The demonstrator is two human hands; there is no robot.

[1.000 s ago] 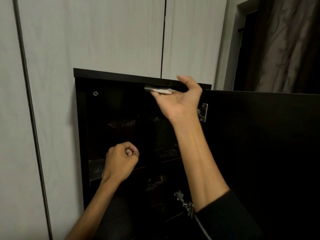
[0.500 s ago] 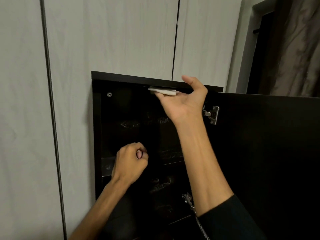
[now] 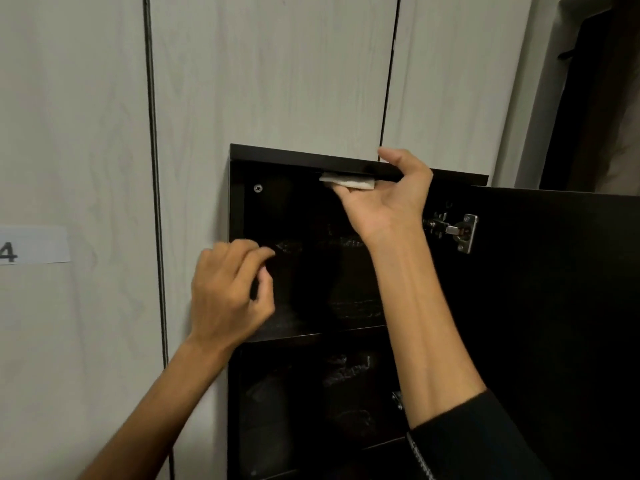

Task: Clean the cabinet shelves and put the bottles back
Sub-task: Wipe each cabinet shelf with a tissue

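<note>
pinching a folded white cloth [image 3: 348, 182] against the underside of the dark cabinet's top panel [image 3: 304, 156], the right hand [image 3: 388, 199] is wiping there while the left hand [image 3: 228, 292] is hovering loosely curled and empty, so the shelves [image 3: 311, 336] probably come next, no bottles showing.

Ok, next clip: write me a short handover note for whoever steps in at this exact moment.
Right hand: presses a white cloth up against the underside of the cabinet top panel, thumb hooked over the panel's front edge.
Left hand: fingers loosely curled, holding nothing, in front of the upper compartment.
Cabinet door stands open to the right.
Done: cannot tell how much has been wiped.
Left: the shelves; no bottles are in view, so they still have to go back.
</note>
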